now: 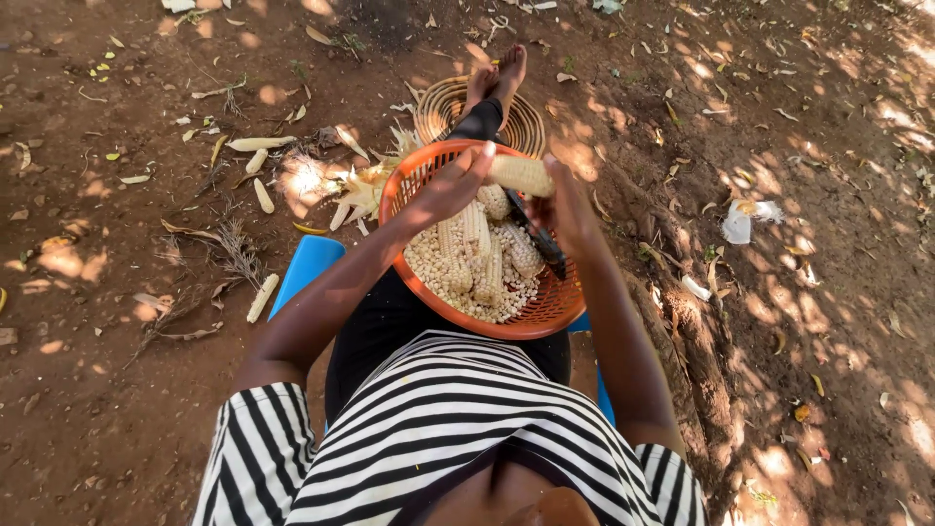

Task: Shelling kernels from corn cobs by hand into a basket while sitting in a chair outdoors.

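Corn cob point(519, 175) gripped by left hand point(450, 188) and right hand point(565, 209), fingers closed, above orange basket point(545, 314) rim; bare dirt point(117, 390) around.

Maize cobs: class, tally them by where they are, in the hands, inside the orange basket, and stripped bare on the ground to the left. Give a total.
Cob held by left hand and right hand: 1
Cobs in basket: 5
Bare cobs on ground: 4
Total: 10
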